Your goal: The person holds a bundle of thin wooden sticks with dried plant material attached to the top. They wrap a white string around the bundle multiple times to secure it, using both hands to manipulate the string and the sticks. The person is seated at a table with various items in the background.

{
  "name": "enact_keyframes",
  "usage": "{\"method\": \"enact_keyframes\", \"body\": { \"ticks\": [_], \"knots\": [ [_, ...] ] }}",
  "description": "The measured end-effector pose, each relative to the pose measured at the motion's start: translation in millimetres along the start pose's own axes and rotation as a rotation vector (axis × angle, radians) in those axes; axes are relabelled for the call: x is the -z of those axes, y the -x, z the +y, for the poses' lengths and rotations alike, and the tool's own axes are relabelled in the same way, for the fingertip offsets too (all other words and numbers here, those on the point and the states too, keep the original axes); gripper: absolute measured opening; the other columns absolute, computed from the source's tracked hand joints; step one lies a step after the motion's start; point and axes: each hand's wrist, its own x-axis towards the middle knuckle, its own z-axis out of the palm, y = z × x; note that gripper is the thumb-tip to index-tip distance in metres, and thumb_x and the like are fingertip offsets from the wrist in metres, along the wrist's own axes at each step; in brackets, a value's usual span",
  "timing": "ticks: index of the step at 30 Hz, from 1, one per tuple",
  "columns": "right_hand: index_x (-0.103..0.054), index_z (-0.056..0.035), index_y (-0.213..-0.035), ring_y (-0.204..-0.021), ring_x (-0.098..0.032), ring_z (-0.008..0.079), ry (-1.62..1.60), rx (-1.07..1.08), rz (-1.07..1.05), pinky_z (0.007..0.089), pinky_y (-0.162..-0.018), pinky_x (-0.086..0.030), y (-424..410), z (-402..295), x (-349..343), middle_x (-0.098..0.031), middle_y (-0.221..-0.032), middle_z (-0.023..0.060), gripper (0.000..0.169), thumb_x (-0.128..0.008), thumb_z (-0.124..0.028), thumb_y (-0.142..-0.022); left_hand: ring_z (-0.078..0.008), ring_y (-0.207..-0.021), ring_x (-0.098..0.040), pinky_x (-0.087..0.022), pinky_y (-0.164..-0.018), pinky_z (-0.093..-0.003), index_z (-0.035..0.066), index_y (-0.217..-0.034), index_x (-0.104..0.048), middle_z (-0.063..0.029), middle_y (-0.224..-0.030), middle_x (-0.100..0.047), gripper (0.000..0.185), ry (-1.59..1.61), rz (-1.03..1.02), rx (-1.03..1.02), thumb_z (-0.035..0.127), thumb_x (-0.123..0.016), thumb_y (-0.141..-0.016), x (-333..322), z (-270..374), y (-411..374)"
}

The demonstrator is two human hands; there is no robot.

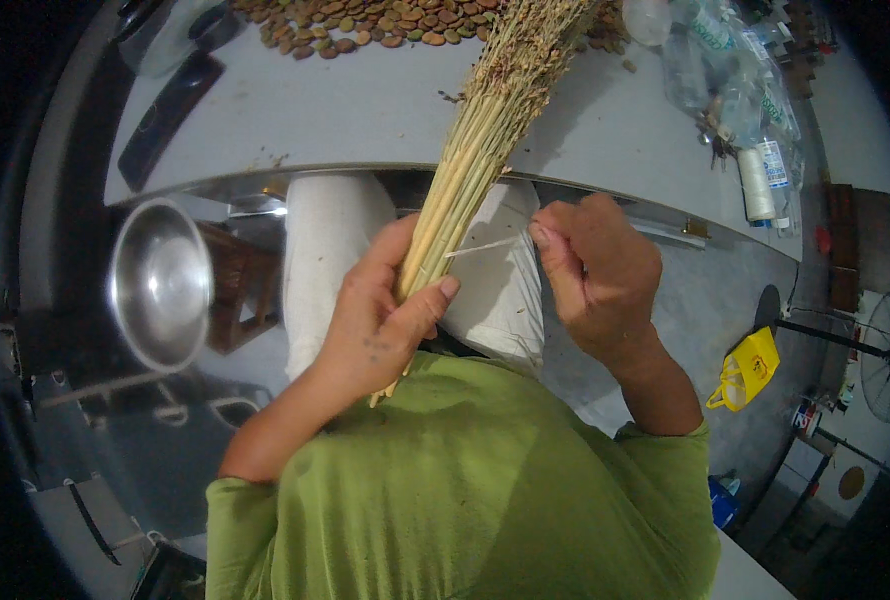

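My left hand (pixel 376 315) is closed around the lower stalks of a bundle of dried plant stems (pixel 456 180). Their bushy seed heads reach up over the table, and the cut ends poke out below my hand, close to my green shirt. A thin white string (pixel 482 247) runs from the stalks, just above my left thumb, to my right hand (pixel 602 270). Between thumb and fingers the right hand pinches this string, which looks taut. Whether the string passes all the way around the bundle is hidden.
A grey table (pixel 325 112) spans the front, bearing flat brown seeds or pods (pixel 385 22), a dark long object (pixel 171 120), plastic bottles (pixel 737 97) and a spool of white thread (pixel 755 184). A steel bowl (pixel 161 285) stands at left; a yellow bag (pixel 749 367) lies at right.
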Motion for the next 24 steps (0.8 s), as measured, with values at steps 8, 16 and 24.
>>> {"method": "enact_keyframes", "body": {
  "ticks": [8, 16, 24],
  "knots": [
    [-0.062, -0.0032, -0.087, -0.053, -0.056, 0.0195, -0.437, 0.013, -0.2, 0.0295, -0.048, -0.042, 5.8, -8.0, -8.1, -0.061, -0.07, 0.008, 0.008, -0.064, -0.002, -0.079, -0.0033, -0.061, -0.045, -0.04, -0.051, -0.0182, 0.004, -0.129, -0.043, 0.0007, -0.087, -0.052, 0.048, -0.005, -0.004, -0.005, 0.007, -0.061, -0.085, -0.3, 0.6, 0.3],
    [-0.061, -0.0061, -0.092, -0.064, -0.062, 0.0303, -0.407, 0.038, -0.269, 0.0393, -0.056, -0.048, 7.7, -6.2, -13.3, -0.063, -0.076, 0.012, 0.01, -0.06, -0.012, -0.084, -0.003, -0.062, -0.044, -0.039, -0.053, -0.0178, 0.005, -0.127, -0.045, 0.002, -0.086, -0.052, 0.045, 0.002, -0.029, -0.014, 0.006, -0.06, -0.085, -0.7, 2.8, 2.3],
    [-0.064, 0.0006, -0.096, -0.063, -0.064, 0.0274, -0.42, 0.073, -0.255, 0.0336, -0.055, -0.048, 8.9, -5.0, -14.3, -0.065, -0.076, 0.0154, 0.016, -0.061, 0.0, -0.08, -0.0032, -0.061, -0.044, -0.039, -0.052, -0.0178, 0.006, -0.127, -0.045, 0.0018, -0.086, -0.052, 0.044, 0.002, -0.029, 0.006, 0.007, -0.06, -0.086, -1.3, 4.5, 2.8]
  ]
}}
